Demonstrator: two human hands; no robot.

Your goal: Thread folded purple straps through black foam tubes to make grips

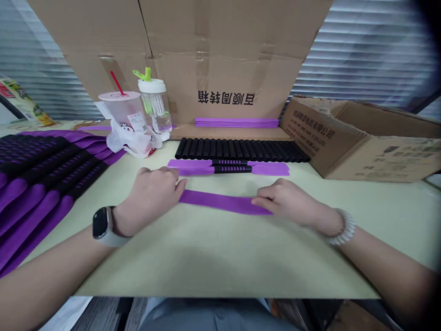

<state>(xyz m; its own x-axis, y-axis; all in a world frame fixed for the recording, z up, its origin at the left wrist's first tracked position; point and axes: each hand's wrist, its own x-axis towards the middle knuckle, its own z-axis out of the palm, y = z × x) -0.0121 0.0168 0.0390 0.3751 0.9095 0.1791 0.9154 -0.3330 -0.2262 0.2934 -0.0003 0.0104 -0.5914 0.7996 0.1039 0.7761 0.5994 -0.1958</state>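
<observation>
A flat purple strip (220, 202) is stretched between my two hands, low over the pale table. My left hand (153, 193) pinches its left end, thumb on top. The right end is pinched by my right hand (287, 200), with a short tip showing past the thumb. Just beyond lie two purple strips with black ribbed sleeves (232, 169) around their middles, side by side. Behind these, a row of black ribbed tubes (241, 150) lies packed together. A stack of plain purple strips (237, 122) rests farther back against the cardboard.
Piled at the left are many sleeved purple strips (44, 184). A drink cup with a red straw (126, 115) and a clear bottle (155, 103) stand at the back left. An open cardboard box (365, 142) sits at the right; a large cardboard sheet (223, 46) rises behind.
</observation>
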